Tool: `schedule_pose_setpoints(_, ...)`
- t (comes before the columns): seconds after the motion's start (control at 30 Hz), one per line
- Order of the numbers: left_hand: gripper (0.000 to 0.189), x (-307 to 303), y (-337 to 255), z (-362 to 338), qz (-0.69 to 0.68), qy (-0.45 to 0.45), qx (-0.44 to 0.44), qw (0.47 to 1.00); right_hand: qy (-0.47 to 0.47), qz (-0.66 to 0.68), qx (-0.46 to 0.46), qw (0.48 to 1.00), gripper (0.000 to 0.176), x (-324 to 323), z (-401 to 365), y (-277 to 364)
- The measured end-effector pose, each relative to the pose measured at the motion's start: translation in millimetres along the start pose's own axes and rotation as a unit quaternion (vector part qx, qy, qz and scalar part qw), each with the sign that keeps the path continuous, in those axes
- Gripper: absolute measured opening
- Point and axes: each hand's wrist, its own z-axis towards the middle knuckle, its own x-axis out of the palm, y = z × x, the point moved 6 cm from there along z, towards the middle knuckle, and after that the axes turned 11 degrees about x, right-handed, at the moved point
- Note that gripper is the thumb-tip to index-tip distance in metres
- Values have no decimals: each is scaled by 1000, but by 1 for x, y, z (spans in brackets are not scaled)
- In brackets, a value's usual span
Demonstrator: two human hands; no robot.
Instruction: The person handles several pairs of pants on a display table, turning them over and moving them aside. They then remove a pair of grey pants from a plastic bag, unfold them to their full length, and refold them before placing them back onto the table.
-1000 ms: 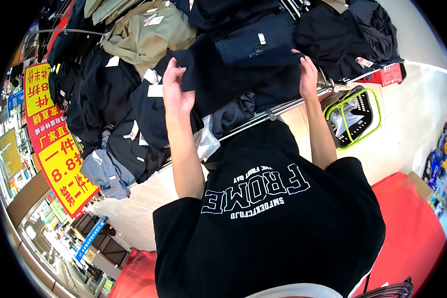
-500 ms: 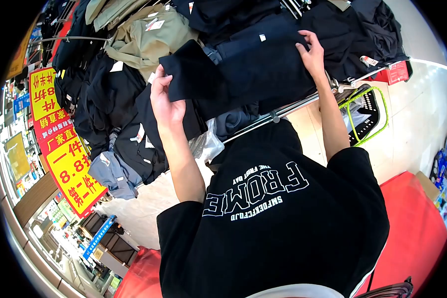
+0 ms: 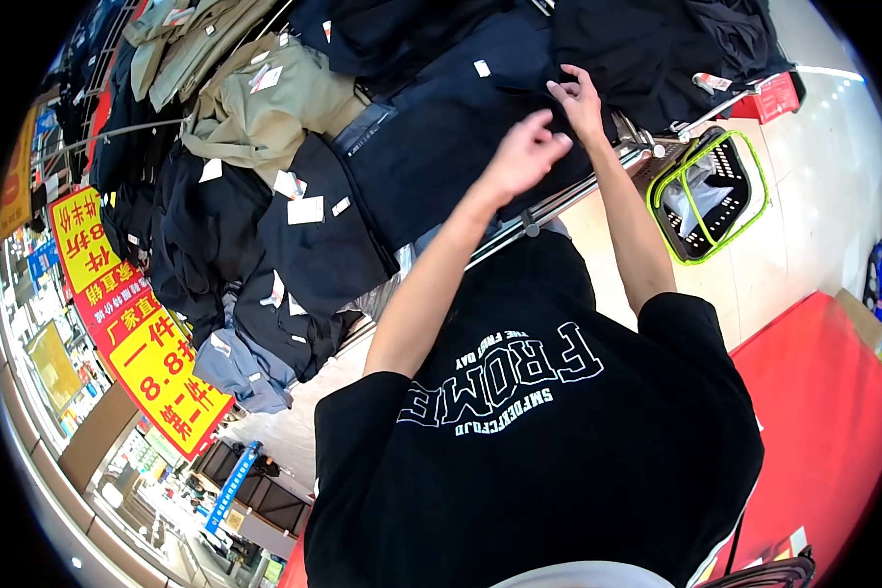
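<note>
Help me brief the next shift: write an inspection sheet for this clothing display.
Surface: covered with clothes; metal rail along the near edge.
Job's things: dark garment lying flat near the rail.
Clutter: rumpled khaki garment and grey-blue garment, white tags.
Hands: left hand and right hand close together, fingers parted; contact unclear.
Cables: dark loops at the lower right edge, possibly cable.
Surroundings: red-and-yellow sign left, green-rimmed basket on the floor right.
</note>
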Motion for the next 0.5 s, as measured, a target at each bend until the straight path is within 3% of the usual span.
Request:
schedule_pose_setpoints(0.07, 51, 19, 14, -8, 207, -1, 74, 976, -5, 18, 11, 1000, 52, -2, -2, -5)
schedule_pose_setpoints(0.17, 48, 8, 14, -32, 91, 24, 46, 994, -41, 40, -33, 998, 64, -5, -16, -18)
schedule_pose_setpoints(0.23, 37, -24, 24, -53, 62, -11, 55, 996, -103, -57, -55, 992, 72, -11, -32, -16)
schedule_pose_setpoints(0.37, 29, -102, -6, -122, 56, -198, 29, 978, -128, -154, -13, 980, 69, -15, -50, -12)
schedule_pose_setpoints(0.5, 20, -169, -2, -199, 96, -417, 72, 901, -112, -156, -5, 981, 56, -13, -50, -10)
